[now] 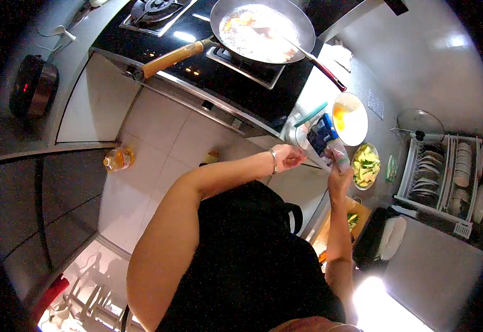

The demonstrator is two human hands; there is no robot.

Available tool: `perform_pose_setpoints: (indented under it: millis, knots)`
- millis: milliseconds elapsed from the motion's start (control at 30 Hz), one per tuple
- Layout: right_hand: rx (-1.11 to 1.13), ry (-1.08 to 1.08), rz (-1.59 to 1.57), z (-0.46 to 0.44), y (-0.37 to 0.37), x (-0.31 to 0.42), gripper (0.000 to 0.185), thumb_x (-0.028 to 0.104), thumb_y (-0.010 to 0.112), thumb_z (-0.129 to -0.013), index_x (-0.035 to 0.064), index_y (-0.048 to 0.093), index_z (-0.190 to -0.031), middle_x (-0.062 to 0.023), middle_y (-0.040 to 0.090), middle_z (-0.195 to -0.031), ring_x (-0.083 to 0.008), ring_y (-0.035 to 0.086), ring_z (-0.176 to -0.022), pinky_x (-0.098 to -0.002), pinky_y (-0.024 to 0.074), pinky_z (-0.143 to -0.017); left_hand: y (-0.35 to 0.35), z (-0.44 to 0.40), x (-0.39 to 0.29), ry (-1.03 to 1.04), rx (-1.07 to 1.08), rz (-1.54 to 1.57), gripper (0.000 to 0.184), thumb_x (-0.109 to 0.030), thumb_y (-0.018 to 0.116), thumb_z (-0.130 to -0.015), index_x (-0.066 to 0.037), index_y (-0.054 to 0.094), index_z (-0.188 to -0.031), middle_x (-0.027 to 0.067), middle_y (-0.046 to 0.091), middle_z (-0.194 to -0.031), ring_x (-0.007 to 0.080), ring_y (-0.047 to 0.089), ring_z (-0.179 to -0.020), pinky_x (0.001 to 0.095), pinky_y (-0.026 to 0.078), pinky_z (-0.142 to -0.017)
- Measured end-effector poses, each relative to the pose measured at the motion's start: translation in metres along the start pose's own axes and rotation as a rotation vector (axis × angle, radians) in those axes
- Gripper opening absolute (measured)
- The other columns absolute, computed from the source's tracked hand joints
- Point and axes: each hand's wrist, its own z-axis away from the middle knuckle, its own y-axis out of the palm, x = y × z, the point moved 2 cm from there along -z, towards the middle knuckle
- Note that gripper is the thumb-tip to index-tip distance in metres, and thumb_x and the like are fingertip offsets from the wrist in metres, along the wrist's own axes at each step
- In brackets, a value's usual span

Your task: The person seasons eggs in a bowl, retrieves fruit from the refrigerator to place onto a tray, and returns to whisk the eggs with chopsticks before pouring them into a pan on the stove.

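Observation:
My right hand [339, 180] grips a soft plastic packet [323, 133], dark blue with a clear end, over the counter edge. My left hand [289, 159], a bracelet at its wrist, is just to the left of the packet, apart from it. Its fingers are curled in; whether anything is between them is hidden. Beside the packet are a clear container [296, 135] and a teal strip [311, 114]. A white bowl [356, 123] with orange-yellow egg lies beyond. On the stove, a wok [309, 25] holds bubbling, pale food and a red-handled spatula [327, 73].
A plate of cut green squash [366, 166] stands near my right hand. A cutting board [321, 235] with more pieces lies nearer me. The wok's wooden handle [172, 59] juts over the stove edge. A dish rack [446, 177] is at right; an oil bottle [119, 159] stands on the floor.

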Motion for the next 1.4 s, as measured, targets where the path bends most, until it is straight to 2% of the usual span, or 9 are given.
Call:
perform_pose_setpoints:
  millis: [100,300,533,633,833,933,1033,1133,1400]
  knots:
    - [0.039,-0.010,0.140,0.003,0.001,-0.022,0.033,-0.006,0.046,-0.071,0.0042,0.064,-0.097,-0.0151,0.065,-0.085,-0.0251,0.064,-0.078,-0.0337,0.0475,-0.071,0.001,0.002,0.000,-0.033,-0.008,-0.011,0.019,-0.002,0.052,-0.084,0.003,0.053,-0.102,0.0157,0.063,-0.097,0.0222,0.063,-0.082,0.0298,0.054,-0.068]
    - [0.028,-0.082,0.018,-0.002,-0.001,0.006,0.033,-0.007,0.046,-0.072,0.0019,0.064,-0.098,-0.0150,0.066,-0.088,-0.0240,0.064,-0.082,-0.0318,0.0476,-0.075,-0.004,-0.005,-0.004,-0.027,0.005,-0.012,0.020,-0.005,0.051,-0.085,0.000,0.052,-0.105,0.0144,0.063,-0.098,0.0214,0.063,-0.083,0.0291,0.054,-0.068]
    - [-0.003,-0.010,-0.084,-0.001,-0.005,-0.006,0.033,-0.010,0.044,-0.080,0.0023,0.062,-0.105,-0.0117,0.066,-0.091,-0.0183,0.063,-0.085,-0.0301,0.0479,-0.077,-0.017,0.000,0.012,-0.087,0.015,-0.022,0.030,-0.004,0.052,-0.085,-0.004,0.045,-0.114,0.0140,0.061,-0.105,0.0227,0.063,-0.085,0.0294,0.054,-0.070]
    - [0.083,-0.082,-0.074,0.002,-0.005,-0.012,0.020,-0.003,0.047,-0.087,-0.0025,0.058,-0.104,-0.0095,0.064,-0.093,-0.0171,0.061,-0.082,-0.0273,0.0470,-0.075,-0.019,-0.004,0.020,-0.125,0.043,-0.010,0.030,-0.002,0.051,-0.084,-0.004,0.046,-0.114,0.0143,0.061,-0.104,0.0230,0.063,-0.085,0.0291,0.054,-0.070]
    - [0.084,-0.025,-0.149,0.002,0.000,-0.003,0.018,0.006,0.050,-0.090,-0.0023,0.057,-0.104,-0.0089,0.063,-0.093,-0.0171,0.060,-0.085,-0.0277,0.0477,-0.073,-0.011,0.006,0.025,-0.153,0.064,-0.037,0.023,-0.006,0.053,-0.085,-0.005,0.052,-0.107,0.0143,0.061,-0.105,0.0235,0.063,-0.086,0.0295,0.054,-0.071]
    - [-0.043,0.226,-0.403,0.004,0.001,-0.010,0.022,0.012,0.052,-0.090,-0.0027,0.055,-0.107,-0.0082,0.062,-0.093,-0.0156,0.060,-0.082,-0.0273,0.0483,-0.071,0.007,0.016,0.023,-0.129,0.179,0.002,0.019,-0.016,0.058,-0.085,-0.007,0.055,-0.101,0.0119,0.060,-0.107,0.0215,0.061,-0.089,0.0293,0.052,-0.074]
    - [-0.074,0.320,-0.413,0.007,-0.003,-0.029,0.030,0.015,0.056,-0.088,-0.0043,0.052,-0.111,-0.0117,0.057,-0.107,-0.0195,0.056,-0.096,-0.0309,0.0445,-0.082,0.031,0.019,0.021,-0.076,0.307,-0.041,0.023,-0.028,0.061,-0.084,-0.009,0.055,-0.096,0.0074,0.060,-0.103,0.0191,0.058,-0.091,0.0284,0.049,-0.077]
    - [-0.049,0.354,-0.364,0.010,-0.009,-0.031,0.036,0.016,0.059,-0.086,-0.0034,0.050,-0.115,-0.0122,0.055,-0.111,-0.0198,0.053,-0.102,-0.0308,0.0428,-0.085,0.041,0.007,0.025,-0.069,0.285,0.055,0.026,-0.035,0.061,-0.083,-0.011,0.056,-0.091,0.0043,0.059,-0.096,0.0175,0.056,-0.089,0.0274,0.048,-0.077]
    - [0.165,0.476,-0.283,0.020,-0.030,-0.019,0.040,0.020,0.066,-0.080,-0.0025,0.052,-0.110,-0.0113,0.058,-0.107,-0.0168,0.058,-0.088,-0.0282,0.0469,-0.076,0.036,-0.011,0.027,-0.072,0.240,0.168,0.025,-0.035,0.060,-0.084,-0.010,0.057,-0.087,0.0050,0.059,-0.088,0.0179,0.055,-0.084,0.0294,0.048,-0.075]
